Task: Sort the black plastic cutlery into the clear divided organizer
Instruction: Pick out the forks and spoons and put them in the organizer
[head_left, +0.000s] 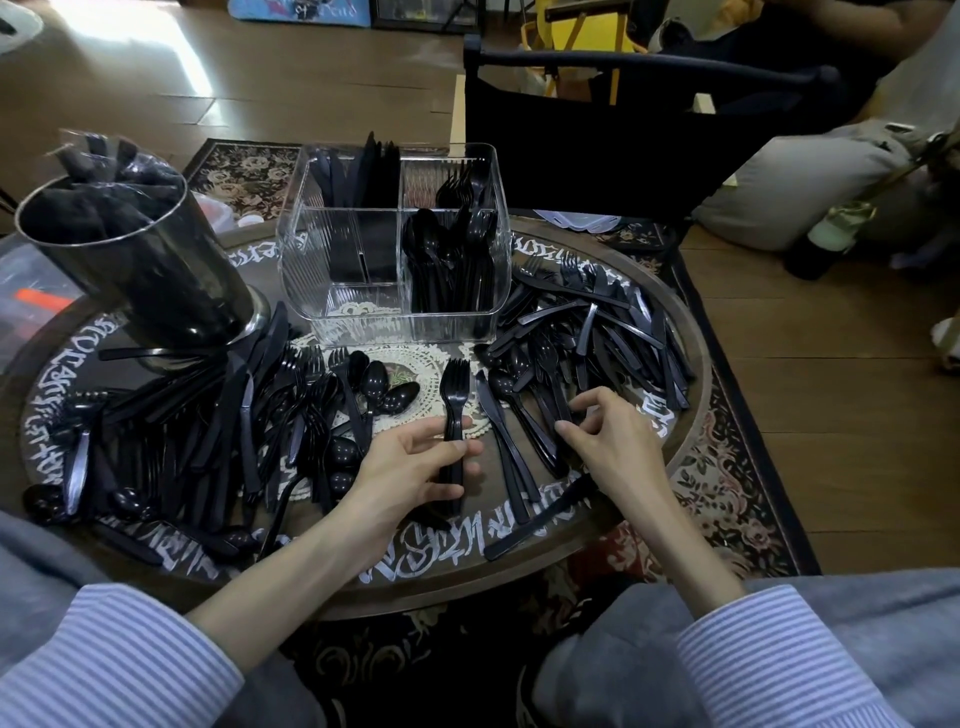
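My left hand (415, 467) grips a small stack of black forks (455, 400) by the handles, tines pointing away from me. To its right, my right hand (613, 441) pinches the handle of a fork (551, 387) in the right-hand pile. The clear divided organizer (311, 249) stands at the back of the round table: knives (358, 176) in its rear left section, forks (457, 184) rear right, spoons (441, 244) front right, and its front left section holds no cutlery. Loose black cutlery (218, 431) covers the left of the table, and another pile (597, 322) lies at the right.
A tall dark metal cup (145, 260) stuffed with wrapped black items stands at the back left. A black chair (597, 130) sits behind the table. The round table (691, 364) has a raised rim and stands on a patterned rug (737, 493). Grey cushions (810, 182) lie far right.
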